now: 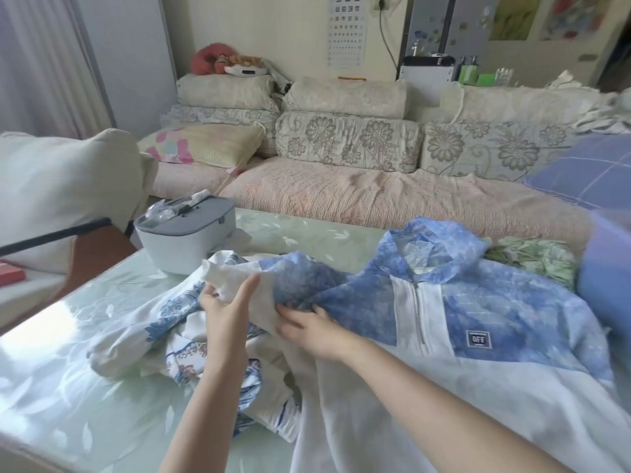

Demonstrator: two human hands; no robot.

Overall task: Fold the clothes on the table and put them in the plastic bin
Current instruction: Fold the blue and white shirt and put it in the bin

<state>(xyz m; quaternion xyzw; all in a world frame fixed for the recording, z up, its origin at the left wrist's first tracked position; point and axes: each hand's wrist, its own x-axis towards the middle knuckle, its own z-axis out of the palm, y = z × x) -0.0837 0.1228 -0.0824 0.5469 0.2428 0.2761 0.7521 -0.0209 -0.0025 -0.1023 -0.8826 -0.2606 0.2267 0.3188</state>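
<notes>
A blue-and-white zip jacket [478, 308] with an "OFF" patch lies spread on the table [68, 387], its front facing up. My left hand [225, 302] grips the white cuff end of the jacket's left sleeve [300, 278] and lifts it off the table. My right hand [314, 324] pinches the blue sleeve fabric lower down. Under and left of the sleeve lies a crumpled white garment with blue print [184, 339]. A green patterned garment [536, 256] sits behind the jacket's hood. A blue plastic bin [607, 288] shows at the right edge, blurred.
A grey-and-white lidded case [186, 233] stands at the table's far left. A sofa [375, 196] with floral cushions runs behind the table. A pale cushion [61, 186] and a black rod [54, 235] lie at the left.
</notes>
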